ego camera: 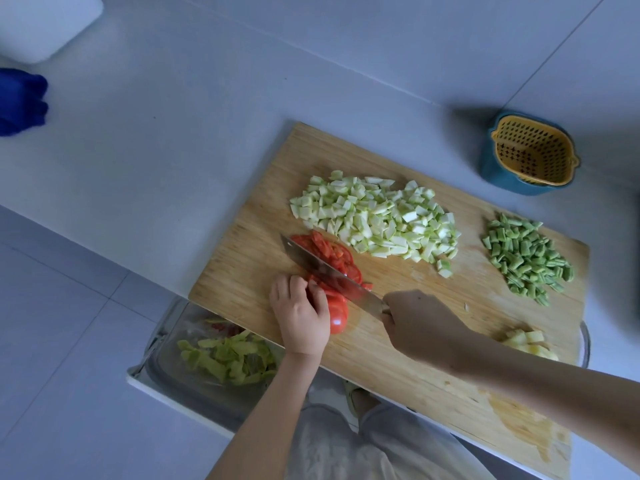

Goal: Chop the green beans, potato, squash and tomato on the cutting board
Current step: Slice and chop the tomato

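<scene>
Already far along, to judge from the cutting board [398, 334] on the pale desk [173, 168]. Done, as it seems: squash [377, 220] diced into a big pale-green heap at the far middle of the board; green beans [526, 258] cut into short pieces and heaped near the right edge; potato [526, 342] in yellowish cubes at the near right corner, partly hidden behind the right forearm. In work now: tomato [338, 315], the last of the four. Some thin slices [332, 252] fanned out beyond the blade, touching the squash heap or just beside it, hard to tell which. Uncut remainder under the left grip [301, 317], fingers curled on top of it, holding it steady against the board. Right grip [419, 323] clenched round the handle of a broad knife [329, 271], blade down across the tomato, between slices and remainder. Left to do, probably: only to finish slicing this piece, and maybe to cut the slices smaller. Beside the board: a glass dish [162, 337] with green peels [228, 355] at the near left, a yellow strainer basket [533, 154] inside a blue bowl at the far right, something blue [20, 102] at the left border
</scene>
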Action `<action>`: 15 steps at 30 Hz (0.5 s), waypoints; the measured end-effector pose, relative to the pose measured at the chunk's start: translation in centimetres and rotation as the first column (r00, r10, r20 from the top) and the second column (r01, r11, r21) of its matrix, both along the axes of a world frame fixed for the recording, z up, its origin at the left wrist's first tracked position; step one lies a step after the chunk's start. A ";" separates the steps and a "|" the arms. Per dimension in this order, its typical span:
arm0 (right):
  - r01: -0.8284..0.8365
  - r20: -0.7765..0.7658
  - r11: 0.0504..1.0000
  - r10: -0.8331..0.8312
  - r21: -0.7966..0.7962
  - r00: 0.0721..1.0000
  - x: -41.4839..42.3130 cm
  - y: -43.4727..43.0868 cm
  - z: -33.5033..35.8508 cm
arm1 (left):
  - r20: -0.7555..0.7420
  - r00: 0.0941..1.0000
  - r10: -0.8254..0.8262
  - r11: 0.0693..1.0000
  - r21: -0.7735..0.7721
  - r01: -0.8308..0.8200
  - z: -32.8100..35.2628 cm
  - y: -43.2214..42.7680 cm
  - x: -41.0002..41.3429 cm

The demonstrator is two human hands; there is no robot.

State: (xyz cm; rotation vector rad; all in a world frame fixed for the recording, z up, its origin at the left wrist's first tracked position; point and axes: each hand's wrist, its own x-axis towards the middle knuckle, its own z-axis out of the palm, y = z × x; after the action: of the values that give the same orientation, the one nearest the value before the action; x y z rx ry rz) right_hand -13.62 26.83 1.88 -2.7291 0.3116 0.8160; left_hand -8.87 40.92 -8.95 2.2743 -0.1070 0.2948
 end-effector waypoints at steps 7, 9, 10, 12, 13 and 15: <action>0.022 0.026 0.992 -0.025 0.122 0.999 2.6 2.3 -2.9 | 0.018 1.000 0.002 1.000 0.016 -0.002 -0.1 -0.1 0.0; 0.096 0.022 0.968 -0.104 0.233 0.994 2.6 1.9 -3.0 | 0.012 1.000 0.009 1.000 0.004 -0.009 -0.1 -0.1 -0.1; 0.135 0.031 0.950 -0.149 0.280 0.988 2.5 1.4 -2.7 | 0.016 1.000 0.009 1.000 0.000 -0.009 -0.1 0.0 -0.1; 0.175 0.056 0.930 -0.203 0.324 0.978 1.7 0.6 -1.9 | 0.022 1.000 0.003 1.000 0.005 -0.003 -0.1 0.0 -0.2; 0.176 0.058 0.932 -0.204 0.316 0.977 1.2 0.4 -1.3 | 0.020 1.000 0.003 1.000 0.008 -0.003 -0.1 -0.1 -0.1; 0.143 0.059 0.964 -0.159 0.223 0.985 -0.3 0.2 -0.3 | 0.027 1.000 0.009 1.000 0.010 -0.010 -0.2 0.0 -0.1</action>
State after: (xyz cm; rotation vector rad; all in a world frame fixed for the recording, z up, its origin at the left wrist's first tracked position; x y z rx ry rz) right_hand -13.89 27.03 1.60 -2.4894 0.3846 0.6610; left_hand -8.92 40.87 -9.20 2.2818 -0.1119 0.3303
